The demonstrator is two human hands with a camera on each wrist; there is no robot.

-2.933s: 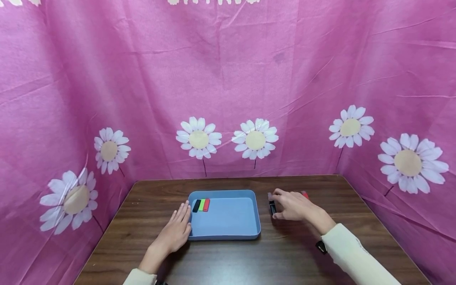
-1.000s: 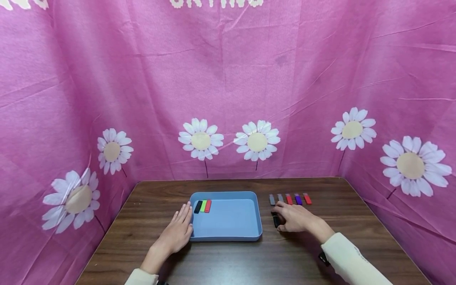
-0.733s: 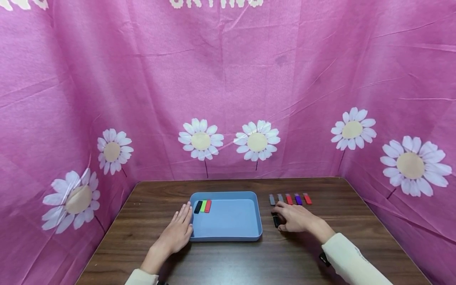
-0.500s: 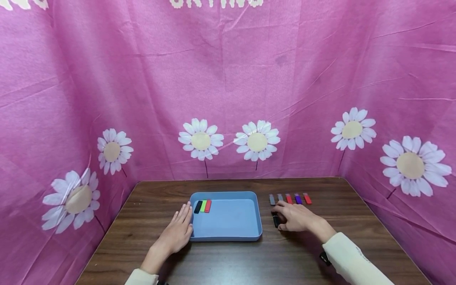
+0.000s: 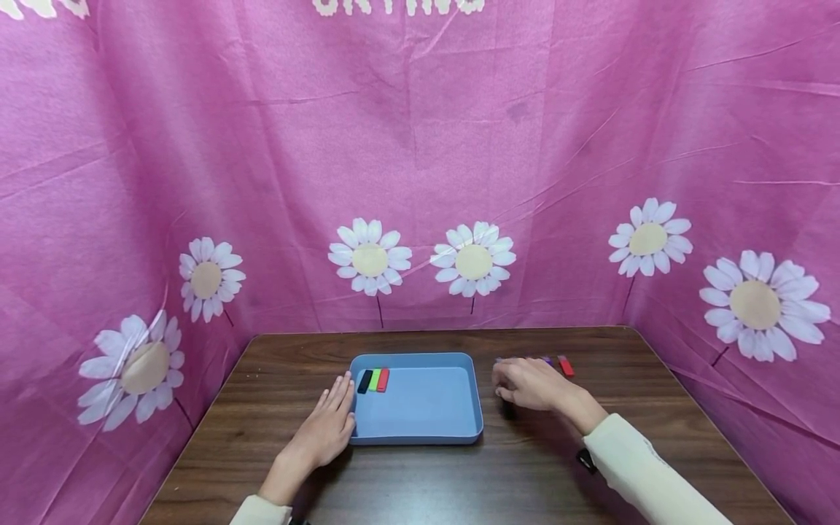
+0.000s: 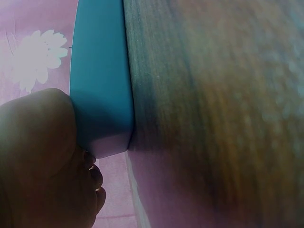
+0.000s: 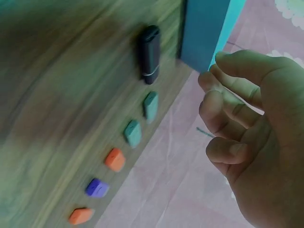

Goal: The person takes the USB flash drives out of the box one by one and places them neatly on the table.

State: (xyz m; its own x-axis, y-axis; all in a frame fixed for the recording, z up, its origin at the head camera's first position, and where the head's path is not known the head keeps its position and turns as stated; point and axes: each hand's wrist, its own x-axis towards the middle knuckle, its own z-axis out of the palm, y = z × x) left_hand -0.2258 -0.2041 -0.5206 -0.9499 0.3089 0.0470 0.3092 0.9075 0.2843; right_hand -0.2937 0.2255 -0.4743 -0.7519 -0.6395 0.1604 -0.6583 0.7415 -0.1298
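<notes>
My left hand (image 5: 321,430) lies with straight fingers along the left wall of a blue tray (image 5: 413,440). Inside the tray, a black stick (image 5: 364,381), a green stick (image 5: 374,380) and a red stick (image 5: 383,380) lie side by side at the upper left. My right hand (image 5: 531,384) hovers right of the tray, fingers loosely curled, nothing visible between thumb and fingertips. Below it on the table is a black capped stick with a thin silver band (image 7: 149,54), mostly hidden by the hand in the head view.
Beyond the black stick runs a row of small blocks: two grey ones, the nearer (image 7: 151,107), an orange-red one (image 7: 115,160), a purple one (image 7: 97,187) and another red one (image 5: 566,366). The wooden table (image 5: 420,481) meets a pink flowered curtain (image 5: 420,146) behind.
The black capped stick was first brought down in front of the row, which stayed put. My right hand has since let go and risen slightly left and away. The left hand holds its place.
</notes>
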